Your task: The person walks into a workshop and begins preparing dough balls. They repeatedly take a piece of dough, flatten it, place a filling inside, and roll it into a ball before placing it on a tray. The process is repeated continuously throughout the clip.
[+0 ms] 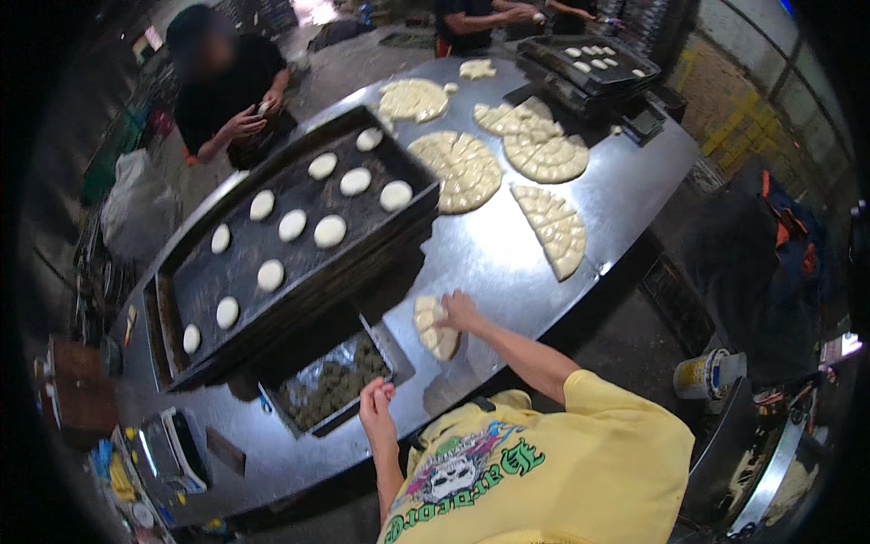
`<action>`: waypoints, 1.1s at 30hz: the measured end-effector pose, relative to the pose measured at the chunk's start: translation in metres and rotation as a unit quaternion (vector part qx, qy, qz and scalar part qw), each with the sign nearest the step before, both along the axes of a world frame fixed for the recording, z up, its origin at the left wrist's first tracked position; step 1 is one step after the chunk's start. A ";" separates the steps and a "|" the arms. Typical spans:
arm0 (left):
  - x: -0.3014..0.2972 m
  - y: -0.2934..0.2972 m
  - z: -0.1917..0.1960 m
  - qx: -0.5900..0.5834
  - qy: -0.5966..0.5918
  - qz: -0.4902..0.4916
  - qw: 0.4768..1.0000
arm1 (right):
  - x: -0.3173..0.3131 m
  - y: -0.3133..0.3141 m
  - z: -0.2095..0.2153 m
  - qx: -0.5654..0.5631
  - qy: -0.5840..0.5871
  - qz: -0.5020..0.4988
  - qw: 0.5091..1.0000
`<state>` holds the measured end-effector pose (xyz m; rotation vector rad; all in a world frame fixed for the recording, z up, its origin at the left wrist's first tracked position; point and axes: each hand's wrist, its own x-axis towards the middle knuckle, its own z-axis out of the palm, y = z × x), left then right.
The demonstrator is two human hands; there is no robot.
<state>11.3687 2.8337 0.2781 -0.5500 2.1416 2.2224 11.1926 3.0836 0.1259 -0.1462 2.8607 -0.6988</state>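
Note:
My right hand [459, 311] reaches over the near part of the metal table, its fingertips gripping the edge of a small wedge of scored, pale dough [439, 341]. My left hand [378, 403] is held at the near corner of a rectangular metal tray [379, 337] of dark, lumpy filling [328, 383]. Its fingers are curled together, and anything inside them is hidden. Farther off lie a cut fan of dough [553, 231] and a large scored dough round [453, 170].
A deep black baking tray [299, 258] with several white dough discs takes up the table's left side. A scale-like device [170, 449] stands at the near left. Across the table, a person [227, 82] works with both hands. Another loaded tray [589, 65] sits at the far right.

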 end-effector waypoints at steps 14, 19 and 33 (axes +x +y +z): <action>-0.055 0.059 -0.007 -0.016 0.028 -0.087 0.996 | 0.045 0.087 0.040 -0.534 -0.151 -0.354 0.753; -0.067 0.089 -0.010 -0.038 -0.016 -0.193 0.980 | 0.049 0.087 0.024 -0.478 -0.020 -0.393 0.785; -0.123 0.153 -0.014 -0.050 0.034 -0.432 0.900 | 0.061 0.070 0.160 -0.533 0.200 -0.135 0.811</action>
